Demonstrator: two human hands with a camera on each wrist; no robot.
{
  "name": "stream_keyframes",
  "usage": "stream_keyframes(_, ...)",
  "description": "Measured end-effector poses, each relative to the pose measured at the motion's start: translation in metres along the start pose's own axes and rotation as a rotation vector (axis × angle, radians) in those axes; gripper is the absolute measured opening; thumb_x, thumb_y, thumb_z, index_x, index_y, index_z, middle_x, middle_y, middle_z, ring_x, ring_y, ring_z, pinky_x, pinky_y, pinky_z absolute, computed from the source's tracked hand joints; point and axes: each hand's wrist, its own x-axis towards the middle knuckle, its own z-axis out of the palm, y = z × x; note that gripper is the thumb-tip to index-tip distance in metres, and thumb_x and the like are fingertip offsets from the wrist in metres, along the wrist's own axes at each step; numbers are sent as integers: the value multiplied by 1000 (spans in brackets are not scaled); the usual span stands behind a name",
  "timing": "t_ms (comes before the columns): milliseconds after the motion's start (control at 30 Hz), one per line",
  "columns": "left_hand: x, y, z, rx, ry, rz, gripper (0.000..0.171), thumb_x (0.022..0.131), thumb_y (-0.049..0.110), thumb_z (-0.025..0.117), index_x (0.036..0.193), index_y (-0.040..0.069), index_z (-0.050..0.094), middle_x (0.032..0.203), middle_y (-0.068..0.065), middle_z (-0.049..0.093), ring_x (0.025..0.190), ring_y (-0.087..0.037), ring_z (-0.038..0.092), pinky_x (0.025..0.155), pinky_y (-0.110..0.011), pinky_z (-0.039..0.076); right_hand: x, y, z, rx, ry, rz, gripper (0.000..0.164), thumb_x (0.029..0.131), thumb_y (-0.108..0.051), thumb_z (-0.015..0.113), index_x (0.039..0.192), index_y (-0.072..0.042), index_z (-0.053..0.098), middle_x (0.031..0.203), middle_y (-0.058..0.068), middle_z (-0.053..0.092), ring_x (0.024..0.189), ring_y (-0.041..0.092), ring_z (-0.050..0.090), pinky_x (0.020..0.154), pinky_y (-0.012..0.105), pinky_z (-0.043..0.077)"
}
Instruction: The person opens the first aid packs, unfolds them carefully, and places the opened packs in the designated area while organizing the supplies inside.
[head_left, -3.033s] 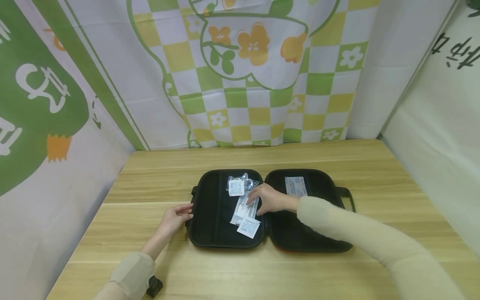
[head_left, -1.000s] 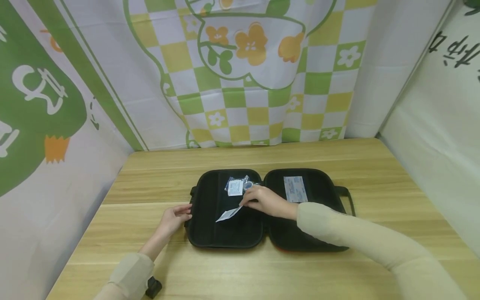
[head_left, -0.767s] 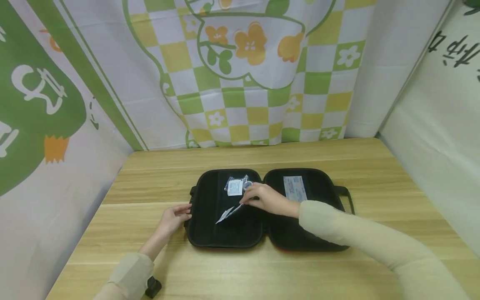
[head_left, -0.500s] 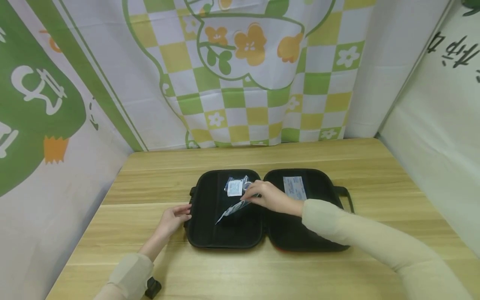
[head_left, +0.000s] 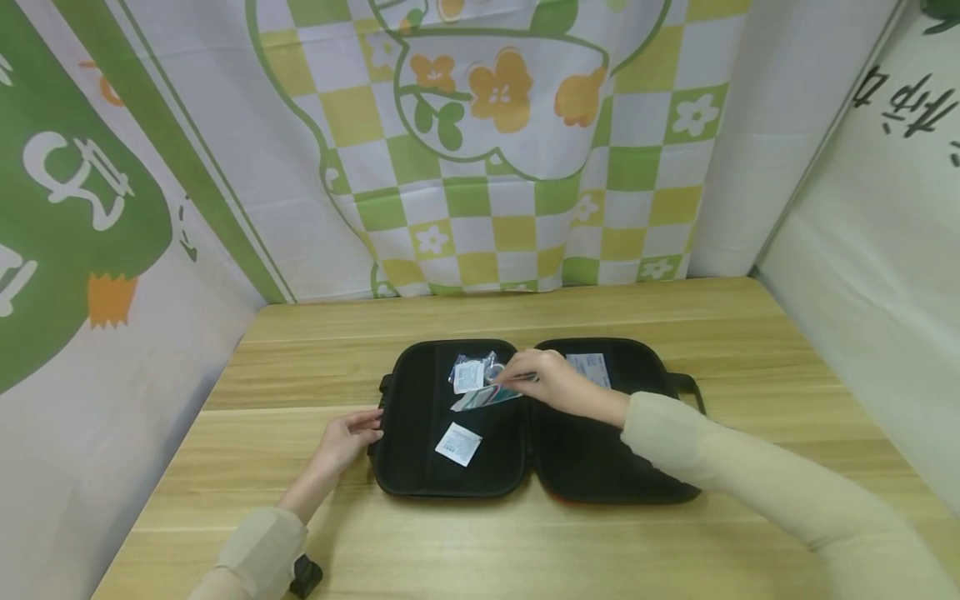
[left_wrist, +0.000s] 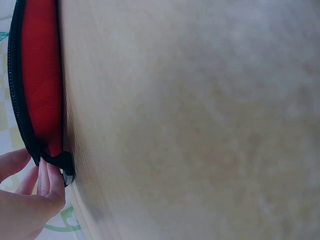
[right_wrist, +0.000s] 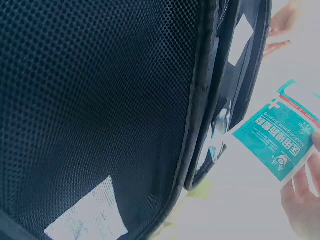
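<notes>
A black-lined zippered first-aid case lies unfolded on the table. My left hand holds its left edge; the left wrist view shows those fingers at the red outer side, beside the zipper and a black strap. Above the left half, my right hand pinches a tilted medical gauze dressing packet, green and white in the right wrist view. Under it lies a small white square sachet. Another white sachet rests on a clear plastic bag near the back.
A pale printed packet sits in the right half, partly behind my right hand. A carry handle sticks out on the right. Patterned cloth hangs behind the wooden table. A black wrist device sits at the left cuff.
My right hand has picked up the gauze dressing packet, tilted it, and moved it back and right. The small square sachet has slid left and is uncovered. The left hand stays put.
</notes>
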Motion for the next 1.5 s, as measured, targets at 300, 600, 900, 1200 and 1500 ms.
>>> stream_keyframes(300,0,1,0,-2,7,3,36,81,0,58,116,-4,54,105,-19,59,96,-24,57,80,-28,46,-10,3,-15,81,58,156,15,78,-1,64,92,-2,68,87,7,65,72,11,57,63,25,50)
stream_keyframes(600,0,-1,-1,-1,-3,11,36,81,0,57,117,-4,54,104,-17,59,96,-24,56,82,-32,46,-26,6,-34,106,56,389,16,83,-14,61,96,-6,67,87,4,66,77,13,59,71,32,50)
stream_keyframes(900,-1,0,-1,-10,-11,0,36,82,1,57,117,-4,54,105,-17,59,96,-23,56,82,-31,46,-46,11,-50,71,78,502,20,83,-18,61,98,-3,65,91,7,65,86,20,59,74,35,47)
stream_keyframes(1200,0,0,-1,-25,-15,7,36,82,1,57,118,-4,53,106,-18,58,97,-24,56,83,-32,46,-73,22,-64,213,105,659,31,84,-19,61,104,5,58,96,18,63,81,18,61,65,34,52)
stream_keyframes(1500,0,-2,-1,-24,-13,6,36,81,1,57,117,-4,53,106,-18,59,98,-25,55,85,-34,45,-97,23,-75,254,150,723,36,85,-15,59,108,12,53,98,23,60,78,13,61,64,31,53)
